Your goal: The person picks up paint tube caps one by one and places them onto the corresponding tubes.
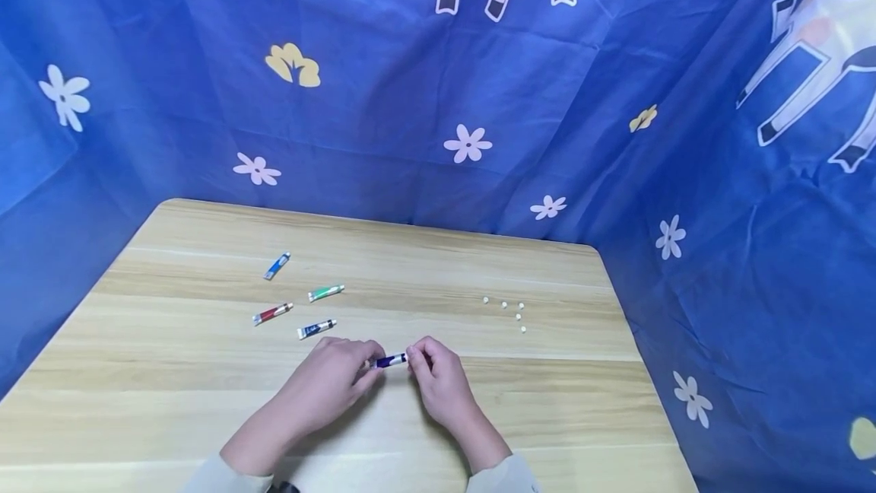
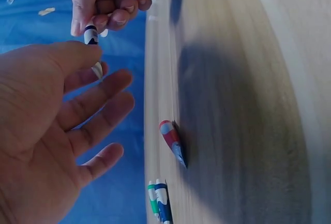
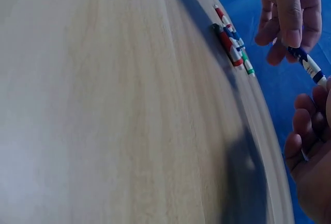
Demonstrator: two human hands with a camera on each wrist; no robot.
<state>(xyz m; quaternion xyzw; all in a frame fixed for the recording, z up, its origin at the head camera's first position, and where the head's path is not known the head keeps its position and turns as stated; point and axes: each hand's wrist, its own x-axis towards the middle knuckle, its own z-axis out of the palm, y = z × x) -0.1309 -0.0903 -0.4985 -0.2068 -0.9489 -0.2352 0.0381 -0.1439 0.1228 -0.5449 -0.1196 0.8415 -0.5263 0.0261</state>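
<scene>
My left hand [image 1: 333, 377] pinches a small dark purple paint tube [image 1: 390, 361] between thumb and index finger near its flat end. Its other fingers are spread loose in the left wrist view. At the tube's other end, past a dark band, my right hand [image 1: 441, 377] has thumb and fingertips pinched together on the tip, which they mostly hide. The right wrist view shows the tube's white and dark label [image 3: 311, 68] between the two hands, held above the table, with the remaining right fingers [image 3: 305, 125] curled.
Beyond the left hand lie a navy tube [image 1: 317, 329], a red tube [image 1: 272, 314], a green tube [image 1: 326, 293] and a blue tube [image 1: 277, 265]. Several small white caps [image 1: 518, 316] are scattered to the right on the wooden table [image 1: 568, 402]. Blue patterned cloth [image 1: 383, 112] surrounds the table.
</scene>
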